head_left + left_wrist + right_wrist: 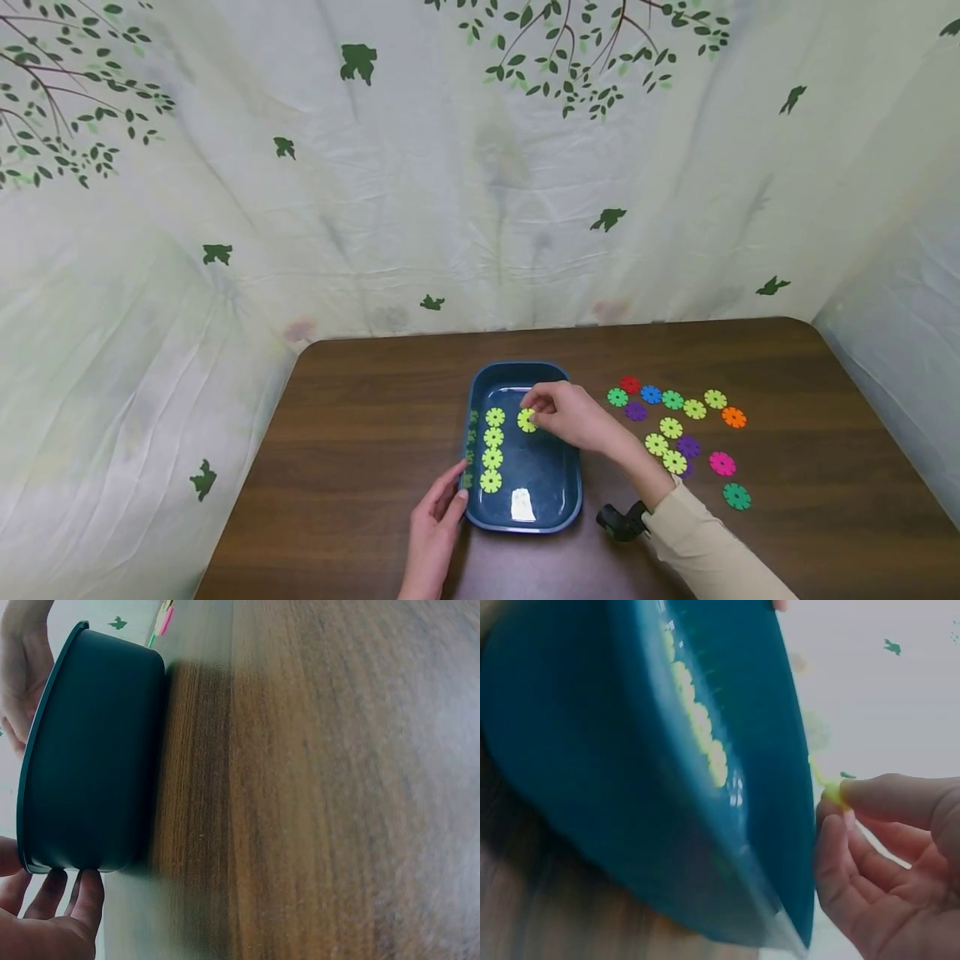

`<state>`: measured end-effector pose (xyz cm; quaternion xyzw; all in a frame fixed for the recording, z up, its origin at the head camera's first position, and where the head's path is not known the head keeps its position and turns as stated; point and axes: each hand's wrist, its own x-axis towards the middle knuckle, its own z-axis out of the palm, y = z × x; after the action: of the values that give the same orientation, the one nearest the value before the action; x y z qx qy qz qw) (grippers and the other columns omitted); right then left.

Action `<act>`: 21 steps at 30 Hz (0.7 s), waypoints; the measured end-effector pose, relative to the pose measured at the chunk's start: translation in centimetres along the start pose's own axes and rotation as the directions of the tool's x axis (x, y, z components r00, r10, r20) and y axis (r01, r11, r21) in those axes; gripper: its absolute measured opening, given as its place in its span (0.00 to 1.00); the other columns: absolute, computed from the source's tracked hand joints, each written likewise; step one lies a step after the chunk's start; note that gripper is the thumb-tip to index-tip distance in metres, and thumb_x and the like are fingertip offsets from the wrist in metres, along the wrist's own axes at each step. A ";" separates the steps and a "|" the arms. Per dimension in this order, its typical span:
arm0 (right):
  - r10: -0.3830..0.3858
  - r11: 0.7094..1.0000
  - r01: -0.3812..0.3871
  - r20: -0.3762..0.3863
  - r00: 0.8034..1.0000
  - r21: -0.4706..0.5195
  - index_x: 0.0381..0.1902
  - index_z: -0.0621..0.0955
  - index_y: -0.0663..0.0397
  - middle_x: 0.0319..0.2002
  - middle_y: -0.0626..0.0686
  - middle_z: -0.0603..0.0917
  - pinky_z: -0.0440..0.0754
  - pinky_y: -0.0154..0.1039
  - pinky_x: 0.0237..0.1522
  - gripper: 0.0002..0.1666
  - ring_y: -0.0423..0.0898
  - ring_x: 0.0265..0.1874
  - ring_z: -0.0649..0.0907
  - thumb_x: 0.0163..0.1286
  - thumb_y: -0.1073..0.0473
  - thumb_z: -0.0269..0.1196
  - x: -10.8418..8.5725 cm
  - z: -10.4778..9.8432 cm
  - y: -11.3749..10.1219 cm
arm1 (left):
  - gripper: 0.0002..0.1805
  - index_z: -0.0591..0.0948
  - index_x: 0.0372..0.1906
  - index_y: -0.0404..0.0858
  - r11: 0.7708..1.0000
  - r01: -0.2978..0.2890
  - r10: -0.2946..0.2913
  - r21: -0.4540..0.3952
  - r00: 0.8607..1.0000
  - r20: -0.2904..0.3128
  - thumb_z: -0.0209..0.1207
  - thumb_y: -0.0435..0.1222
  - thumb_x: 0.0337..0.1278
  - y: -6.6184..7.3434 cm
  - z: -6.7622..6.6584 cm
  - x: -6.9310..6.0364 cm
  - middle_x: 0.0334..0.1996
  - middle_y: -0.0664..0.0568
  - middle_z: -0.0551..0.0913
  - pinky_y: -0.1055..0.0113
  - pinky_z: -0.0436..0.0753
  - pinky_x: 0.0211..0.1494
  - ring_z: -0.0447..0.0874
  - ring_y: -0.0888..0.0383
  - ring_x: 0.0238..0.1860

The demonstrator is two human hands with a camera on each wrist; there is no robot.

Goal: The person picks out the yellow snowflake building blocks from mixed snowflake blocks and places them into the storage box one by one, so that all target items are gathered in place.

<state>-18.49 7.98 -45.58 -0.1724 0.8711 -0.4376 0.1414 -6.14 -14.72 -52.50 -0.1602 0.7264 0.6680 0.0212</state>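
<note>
Head view: the right hand [570, 414] pinches a yellow disc [526, 422] over the blue tray [546, 477], nearer its far edge; lowering it level seems wise. Four matching discs [492, 457] line its left edge inside. Left wrist: the left hand [45, 934] touches the outer wall, fingers uncurled. Right wrist: thumb and fingertip hold the disc.

In the head view, toward five o'clock, the right forearm wears a long sleeve [705, 546]: pale cream, plain, lightly creased, its cuff [667, 507] ending short of the wrist. At the cuff's nine o'clock sits a compact black device [621, 525], rounded and slightly glossy. The right grip [572, 415] and, near six o'clock, the left grip [435, 521] are bare.
</note>
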 end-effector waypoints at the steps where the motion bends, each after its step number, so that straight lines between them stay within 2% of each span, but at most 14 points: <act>1: 0.001 1.000 -0.001 0.008 1.000 -0.007 0.44 0.84 0.53 0.35 0.46 0.82 0.83 0.36 0.37 0.09 0.44 0.34 0.79 0.67 0.65 0.65 0.1 0.1 -0.2 | 0.21 0.79 0.62 0.43 1.000 0.001 -0.001 0.002 1.000 0.000 0.55 0.30 0.66 0.0 0.0 0.0 0.65 0.46 0.73 0.51 0.70 0.66 0.68 0.46 0.67; 7: -0.011 0.999 0.012 0.031 0.999 -0.032 0.47 0.84 0.58 0.36 0.50 0.82 0.83 0.38 0.39 0.10 0.45 0.34 0.79 0.67 0.67 0.63 0.8 0.4 -1.2 | 0.21 0.79 0.62 0.44 1.000 0.001 -0.001 0.013 1.000 0.002 0.55 0.31 0.67 0.0 0.0 -0.1 0.66 0.45 0.73 0.50 0.70 0.66 0.68 0.46 0.67; 13: -0.003 0.999 0.005 0.046 0.999 -0.032 0.46 0.84 0.60 0.33 0.49 0.82 0.81 0.37 0.33 0.11 0.45 0.31 0.78 0.66 0.68 0.63 1.7 0.5 -1.5 | 0.21 0.79 0.62 0.44 1.000 0.014 -0.014 0.018 1.000 0.003 0.55 0.31 0.67 0.2 0.1 -0.2 0.66 0.45 0.72 0.50 0.70 0.66 0.67 0.45 0.68; 18: -0.017 0.997 0.006 0.132 0.991 0.082 0.45 0.83 0.62 0.32 0.50 0.84 0.83 0.39 0.34 0.10 0.47 0.30 0.81 0.66 0.67 0.63 2.6 1.0 -1.2 | 0.21 0.78 0.63 0.44 0.999 0.028 -0.028 0.023 1.000 0.007 0.55 0.32 0.68 0.3 0.1 -0.1 0.67 0.45 0.72 0.50 0.70 0.65 0.67 0.45 0.68; 21: -0.031 0.987 0.000 0.185 0.982 0.162 0.45 0.83 0.64 0.31 0.52 0.84 0.84 0.44 0.37 0.10 0.50 0.29 0.82 0.67 0.67 0.62 3.1 1.4 -0.9 | 0.21 0.78 0.64 0.44 1.000 0.024 -0.025 0.016 1.000 0.015 0.54 0.32 0.68 0.2 0.1 0.0 0.66 0.46 0.72 0.50 0.70 0.65 0.68 0.45 0.68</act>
<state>-20.56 5.14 -45.97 -0.2075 0.8143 -0.4896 0.2327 -6.19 -14.64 -52.30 -0.1638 0.7296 0.6630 0.0362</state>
